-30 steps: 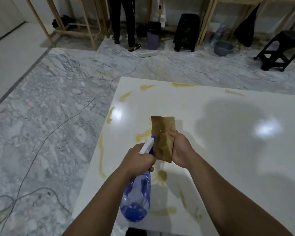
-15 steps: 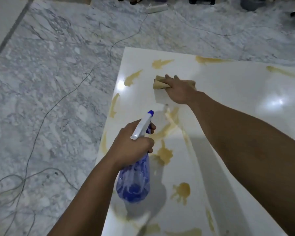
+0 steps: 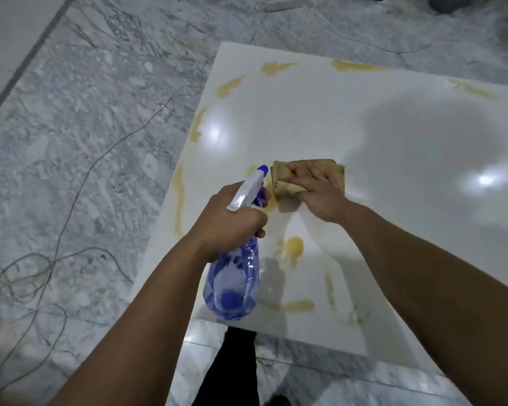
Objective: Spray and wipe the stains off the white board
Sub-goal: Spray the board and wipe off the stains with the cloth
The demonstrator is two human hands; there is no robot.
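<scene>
The right hand [image 3: 320, 194] presses a cloth [image 3: 288, 183] flat; the left hand [image 3: 229, 221] grips the spray bottle [image 3: 235, 285]. Many yellow stains [image 3: 294, 247] are left on the white board [image 3: 393, 136], so lots remains

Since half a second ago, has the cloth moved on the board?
Yes. The brown cloth under the right hand has come back toward the person: it was near the stains at the white board's far edge, and now lies around mid-board.
</scene>
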